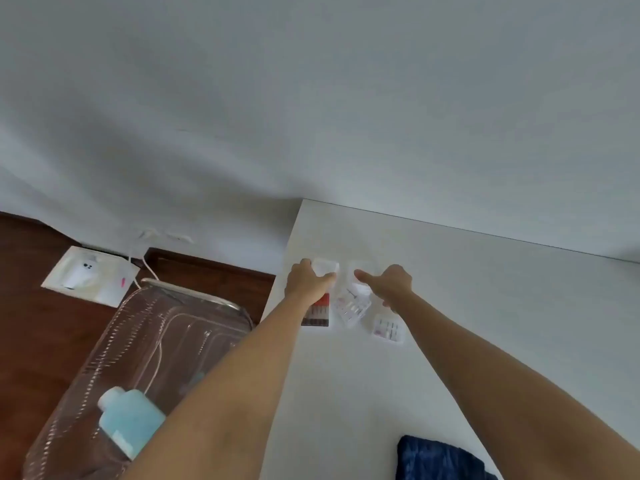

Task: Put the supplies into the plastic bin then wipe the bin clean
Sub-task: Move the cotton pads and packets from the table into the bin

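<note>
White worktop [485, 323] against a plain pale wall; dark wood floor at 9 o'clock. A clear plastic bin [166, 327] sits on the floor beside the worktop's left edge, its long axis running from 7 toward 1 o'clock. A blue liquid bottle [130, 419] already lies inside, cap toward 10 o'clock.

Left hand [308, 280] reaches far across the worktop, its grip curled round a small clear plastic case [325, 266]. Right hand [391, 284] is just beside it at 3 o'clock, forefinger extended toward a second clear case [360, 270]; blur hides whether it holds anything.

Near the hands lie more supplies: a red-and-dark packet [317, 315], a clear tray of small bits [351, 306] tilted toward 1 o'clock, and another such tray [388, 329].

Judgement: these cases look light, rigid and slick; thin plastic may crack or pop open. Best pinched across the short sides, kept level.

A dark blue cloth [440, 459] rests at 5 o'clock. A white packet [91, 273] lies on the floor.
</note>
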Demonstrator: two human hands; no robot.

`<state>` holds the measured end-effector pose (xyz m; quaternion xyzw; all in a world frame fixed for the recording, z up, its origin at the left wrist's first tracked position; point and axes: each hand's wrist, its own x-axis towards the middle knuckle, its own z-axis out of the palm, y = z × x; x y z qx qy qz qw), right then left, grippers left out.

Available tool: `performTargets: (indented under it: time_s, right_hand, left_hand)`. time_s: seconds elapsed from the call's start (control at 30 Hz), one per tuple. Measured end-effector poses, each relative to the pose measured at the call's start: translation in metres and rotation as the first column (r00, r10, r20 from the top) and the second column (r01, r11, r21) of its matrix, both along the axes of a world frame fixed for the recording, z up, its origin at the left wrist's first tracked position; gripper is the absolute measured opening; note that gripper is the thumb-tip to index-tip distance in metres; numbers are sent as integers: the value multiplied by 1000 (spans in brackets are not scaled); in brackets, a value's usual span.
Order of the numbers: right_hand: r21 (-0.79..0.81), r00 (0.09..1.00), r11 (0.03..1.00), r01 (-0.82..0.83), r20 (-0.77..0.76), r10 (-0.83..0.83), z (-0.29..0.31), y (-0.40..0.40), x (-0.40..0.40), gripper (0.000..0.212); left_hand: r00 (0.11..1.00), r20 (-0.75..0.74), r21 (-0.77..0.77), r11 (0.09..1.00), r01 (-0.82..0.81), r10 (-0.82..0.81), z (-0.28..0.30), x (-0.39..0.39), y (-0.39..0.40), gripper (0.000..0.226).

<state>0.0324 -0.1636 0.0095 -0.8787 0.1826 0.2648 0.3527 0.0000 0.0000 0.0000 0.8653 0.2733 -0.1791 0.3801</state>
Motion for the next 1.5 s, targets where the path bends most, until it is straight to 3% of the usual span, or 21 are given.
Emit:
performTargets:
  time_s: [0.23, 0.4, 0.67, 0.97, 1.2, 1.27, 1.33, 1.5]
  right_hand:
    - [13, 996, 996, 85, -39, -84, -8, 12, 6, 52]
    - [1, 991, 993, 118, -57, -117, -10, 18, 11, 49]
    - [-1, 979, 987, 159, -130, -158, -9, 23, 15, 48]
    - [-31, 986, 994, 101, -131, -104, -10, 31, 15, 43]
    - [23, 985, 991, 135, -116, -131, -2, 38, 12, 41]
    - [99, 973, 970, 223, -87, -215, -1, 37, 10, 56]
    - [194, 951, 932, 307, -35, -306, 3, 35, 9, 63]
    - [501, 909, 777, 381, -52, -413, 29, 36, 8, 55]
  left_hand:
    - [993, -100, -47, 997, -66, 61, -1, 16, 2, 80]
    - [988, -154, -38, 999, -20, 14, -3, 23, 3, 88]
    - [970, -222, 43, 993, 113, -100, -6, 26, -6, 73]
    - [976, -168, 48, 988, 146, -137, -6, 20, -3, 73]
    - [998, -25, -255, 966, -54, 49, 1, 13, 19, 55]
    - [996, 7, -337, 938, -78, 85, 7, 9, 26, 51]
    - [989, -17, -440, 887, -141, 149, 15, 4, 35, 52]
    - [956, -97, -701, 663, -263, 278, 45, -15, 68, 44]
